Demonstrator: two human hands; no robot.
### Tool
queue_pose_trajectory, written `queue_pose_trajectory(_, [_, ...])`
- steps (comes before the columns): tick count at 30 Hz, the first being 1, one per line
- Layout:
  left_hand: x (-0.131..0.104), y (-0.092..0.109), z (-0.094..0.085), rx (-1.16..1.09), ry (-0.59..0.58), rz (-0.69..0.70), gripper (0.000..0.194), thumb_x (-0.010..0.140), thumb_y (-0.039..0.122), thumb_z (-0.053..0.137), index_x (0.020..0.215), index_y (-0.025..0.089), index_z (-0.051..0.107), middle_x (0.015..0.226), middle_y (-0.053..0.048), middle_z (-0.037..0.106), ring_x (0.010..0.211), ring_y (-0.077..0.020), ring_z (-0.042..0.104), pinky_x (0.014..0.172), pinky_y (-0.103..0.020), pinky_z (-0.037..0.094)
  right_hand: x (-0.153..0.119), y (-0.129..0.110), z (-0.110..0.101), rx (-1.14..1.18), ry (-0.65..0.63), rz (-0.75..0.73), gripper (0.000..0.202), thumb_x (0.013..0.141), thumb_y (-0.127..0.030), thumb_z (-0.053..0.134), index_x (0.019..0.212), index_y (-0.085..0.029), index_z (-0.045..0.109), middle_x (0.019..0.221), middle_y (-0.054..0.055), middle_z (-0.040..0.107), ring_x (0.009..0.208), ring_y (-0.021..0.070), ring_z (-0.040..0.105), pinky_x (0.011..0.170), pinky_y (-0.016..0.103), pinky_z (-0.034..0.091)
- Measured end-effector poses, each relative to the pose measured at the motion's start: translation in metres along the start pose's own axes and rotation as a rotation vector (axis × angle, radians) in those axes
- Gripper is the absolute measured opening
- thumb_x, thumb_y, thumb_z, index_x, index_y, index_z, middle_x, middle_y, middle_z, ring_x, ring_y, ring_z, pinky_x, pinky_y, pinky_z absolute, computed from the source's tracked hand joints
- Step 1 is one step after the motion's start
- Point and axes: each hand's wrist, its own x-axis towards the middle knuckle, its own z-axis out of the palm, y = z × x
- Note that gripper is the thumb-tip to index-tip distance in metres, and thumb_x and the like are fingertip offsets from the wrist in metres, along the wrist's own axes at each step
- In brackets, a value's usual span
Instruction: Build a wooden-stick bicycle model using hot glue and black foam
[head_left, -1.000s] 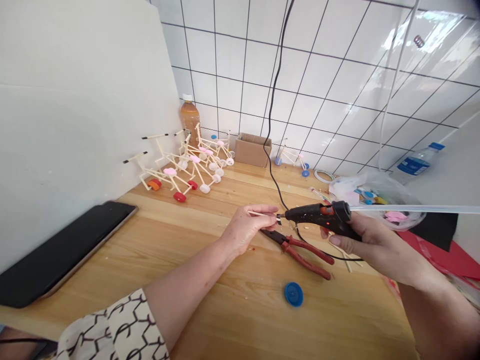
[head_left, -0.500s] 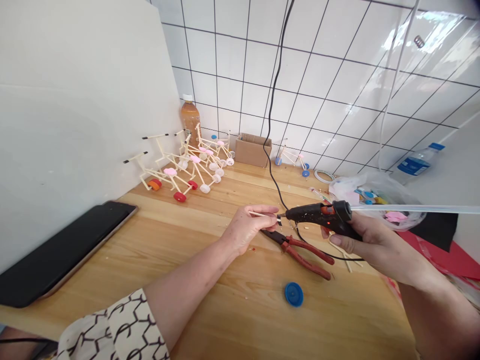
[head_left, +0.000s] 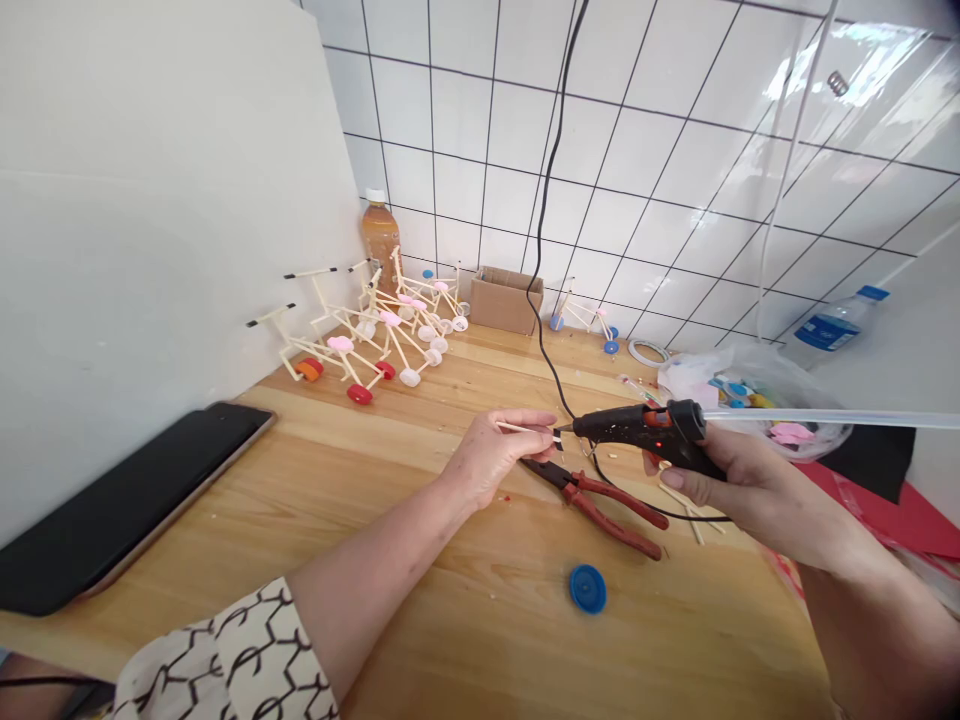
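Observation:
Between its thumb and fingers, my left hand [head_left: 491,455] pinches a thin pale stick [head_left: 517,428] with a small black piece [head_left: 557,439] at its right end. My right hand [head_left: 739,475] is wrapped round the handle of a black glue gun [head_left: 630,426], whose nozzle points left at the black piece, very close to it. A long clear glue stick [head_left: 817,417] juts from the gun's back. Red-handled pliers [head_left: 574,487] lie on the table just below the gun. Nearer the front is a blue bottle cap [head_left: 587,589].
Several small stick models with cap wheels [head_left: 360,393] stand at the back left by an amber bottle [head_left: 381,240]. A cardboard box [head_left: 506,302] sits by the wall. A phone [head_left: 135,490] lies left; a plastic bag [head_left: 750,380] is right. A black cable [head_left: 540,250] hangs down behind the gun.
The glue gun in my right hand has shifted very slightly, its nozzle now a little off the black piece. My left hand and the stick look unmoved.

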Motion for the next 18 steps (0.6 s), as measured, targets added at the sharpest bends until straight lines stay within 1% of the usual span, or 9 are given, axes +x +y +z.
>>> queue_pose_trajectory(8, [-0.0004,0.0014,0.0005,-0.001,0.013,0.002,0.025,0.059,0.014,0.072,0.083,0.009,0.070,0.062,-0.005,0.066,0.058,-0.0117,0.061,0.063,-0.025,0.048,-0.0008,0.0001,-0.0006,0.049,0.003,0.028,0.036,0.075,-0.044,0.059,0.106,-0.024,0.061,0.091,0.002,0.066,0.086,0.0198,0.059,0.073,0.027,0.050])
queue_pose_trajectory(13, [-0.0004,0.0013,0.0005,0.005,0.014,-0.004,0.026,0.058,0.014,0.072,0.084,0.009,0.070,0.063,-0.005,0.066,0.058,-0.0121,0.061,0.064,-0.026,0.048,-0.0008,0.0004,-0.0016,-0.001,-0.019,0.011,0.038,0.077,-0.044,0.057,0.110,-0.025,0.059,0.092,0.001,0.064,0.085,0.0191,0.057,0.071,0.026,0.049])
queue_pose_trajectory(18, [0.0003,-0.0002,0.0001,0.016,0.005,0.000,0.027,0.058,0.015,0.072,0.084,0.009,0.069,0.063,-0.005,0.066,0.058,-0.0120,0.060,0.064,-0.026,0.047,-0.0014,-0.0012,-0.0013,-0.037,-0.024,0.003,0.036,0.078,-0.044,0.057,0.107,-0.023,0.059,0.087,0.001,0.063,0.081,0.0180,0.056,0.069,0.025,0.049])
